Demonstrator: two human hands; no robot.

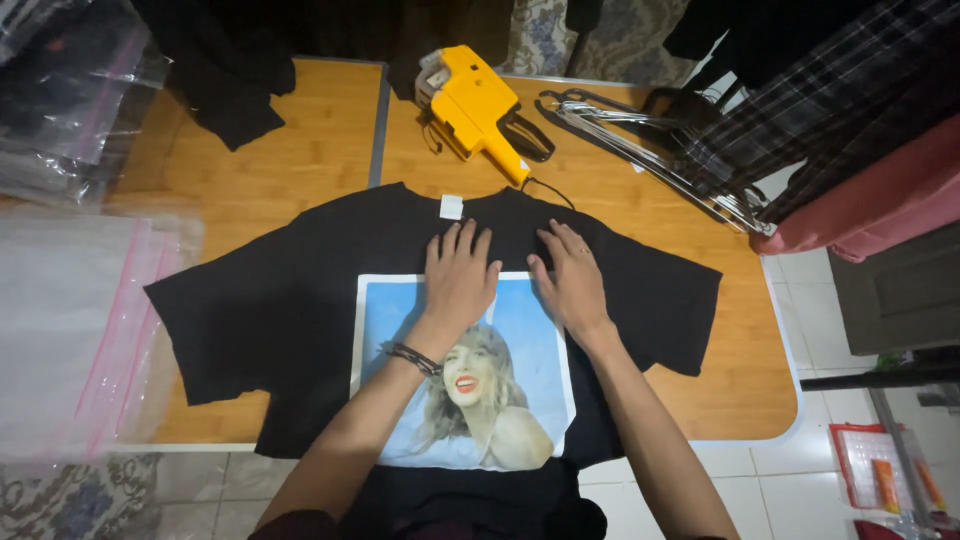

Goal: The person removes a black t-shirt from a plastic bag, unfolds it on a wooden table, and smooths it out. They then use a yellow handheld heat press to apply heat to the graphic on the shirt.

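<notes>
Both hands, left [458, 277] and right [570, 277], press flat on black T-shirt [280, 310].

Both hands, left hand [458, 275] and right hand [570, 280], are lying on the T-shirt [280, 310]; the tagging gun [470, 105] is lying beyond them, hangers [640, 150] beyond the right hand, plastic bags [70, 330] left of the left hand.

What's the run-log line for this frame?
left hand: flat on shirt | right hand: flat on shirt | tag gun: behind collar, untouched
</notes>
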